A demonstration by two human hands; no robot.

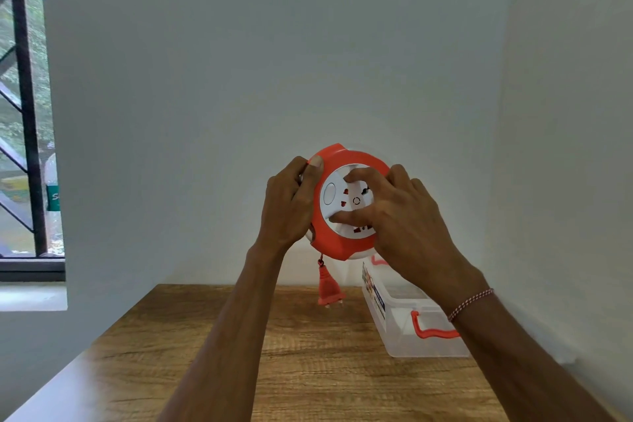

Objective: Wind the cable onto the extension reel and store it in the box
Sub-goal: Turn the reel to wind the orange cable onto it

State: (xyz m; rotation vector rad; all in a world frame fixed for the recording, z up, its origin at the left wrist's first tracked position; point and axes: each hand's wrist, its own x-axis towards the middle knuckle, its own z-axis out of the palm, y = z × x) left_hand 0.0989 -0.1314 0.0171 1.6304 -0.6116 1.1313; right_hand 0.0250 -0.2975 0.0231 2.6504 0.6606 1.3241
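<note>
An orange and white extension reel (342, 240) is held up in the air above the wooden table (308, 370). My left hand (289, 205) grips its left rim, thumb on the orange front. My right hand (400, 216) lies across the white socket face, with the thumb and a finger curled onto the inner disc. A short length of orange cable hangs below the reel and ends in an orange plug (328, 288) that dangles above the table. The clear plastic box (407, 325) with orange latches stands on the table at the right, partly hidden by my right forearm.
White walls close off the back and the right side, near the box. A window with a dark grille (24, 113) is at the left. The table's left edge (51, 384) runs diagonally toward me.
</note>
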